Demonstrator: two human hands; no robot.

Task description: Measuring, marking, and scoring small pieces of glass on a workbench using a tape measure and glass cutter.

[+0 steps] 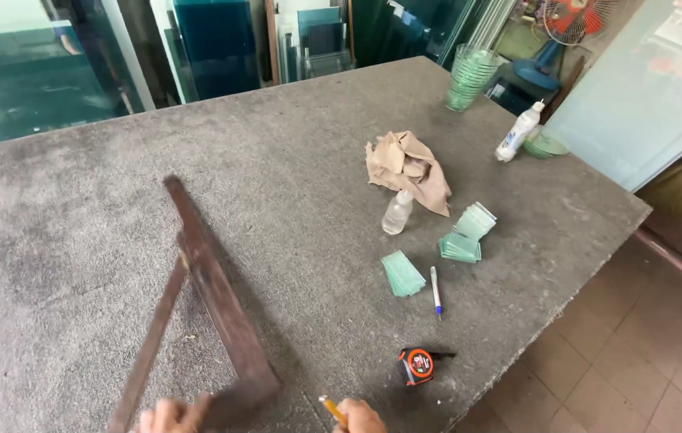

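A dark wooden T-square (pixel 217 301) is gripped at the near edge of the grey carpeted table (pixel 76 240), a yellow pencil (pixel 331 408) held just beside it.

The left hand (pixel 171 415) is seen clasped on the T-square's lower end, its long blade lifted and tilted toward the far left corner; the right hand (pixel 359 418) is closed around the pencil. An orange and black tape measure (pixel 417 365) lies near the right edge. Toward the middle, a small clear plastic bottle (pixel 397 212) stands upright, contents not to be told, touching a crumpled beige cloth (pixel 407 168). Small stacks of green glass pieces (pixel 460 247) and a pen (pixel 435 291) are spread beside it. At the far right corner, a white squeeze bottle (pixel 519 131) leans, and a tall stack of round green glass (pixel 469 76) is set.
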